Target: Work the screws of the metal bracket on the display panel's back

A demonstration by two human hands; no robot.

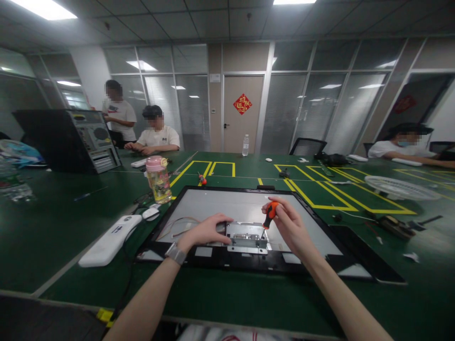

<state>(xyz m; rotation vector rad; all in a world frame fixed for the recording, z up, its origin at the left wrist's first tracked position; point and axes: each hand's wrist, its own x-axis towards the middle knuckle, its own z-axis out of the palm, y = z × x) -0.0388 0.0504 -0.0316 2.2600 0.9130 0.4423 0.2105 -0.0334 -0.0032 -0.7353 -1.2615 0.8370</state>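
Observation:
In my right hand point(286, 218) is a short screwdriver point(270, 214) with an orange and black handle. Its shaft slants down to the right part of a silver metal bracket point(245, 237); whether the tip sits in a screw is too small to tell. My left hand point(208, 231), with a watch at the wrist, grips the bracket's left edge between thumb and fingers. Beneath the bracket lies a large black-framed display panel point(220, 199), its pale grey back facing up. Thin wires point(174, 227) run across the panel left of my hand.
A white bar-shaped case point(110, 240) and a pink-lidded bottle point(158, 182) stand left of the panel. A black flat piece point(366, 253) lies at its right, near a cordless tool point(396, 227). Farther off are a computer tower point(67, 141), a racket point(401, 187) and several people.

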